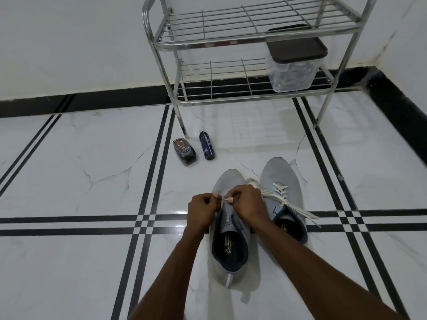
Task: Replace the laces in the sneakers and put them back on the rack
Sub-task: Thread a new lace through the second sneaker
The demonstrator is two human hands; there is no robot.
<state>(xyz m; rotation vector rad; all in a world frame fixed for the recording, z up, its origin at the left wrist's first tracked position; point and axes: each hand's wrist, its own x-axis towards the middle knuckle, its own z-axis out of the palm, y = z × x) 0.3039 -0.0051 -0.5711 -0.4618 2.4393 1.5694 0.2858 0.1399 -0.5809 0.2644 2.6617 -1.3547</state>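
I'm pinching the lace [223, 199] with both hands, left hand [203, 210] and right hand [248, 205], threading the left sneaker [228, 245]; right sneaker [283, 199] laced but untied, rack [231, 38] waiting.

My hands [231, 204] are covering the near sneaker's [228, 245] eyelets; the rack's [242, 38] top is running past the upper edge.

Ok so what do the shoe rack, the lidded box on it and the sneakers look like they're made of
Shoe rack: polished metal tubing and wire grid, likely steel, judging by the bright reflections.
Box: clear plastic walls, since the contents show through, with a dark matte lid, probably plastic.
Sneakers: grey knit or mesh fabric uppers with a fine texture and darker collar trim; flat white laces look woven.
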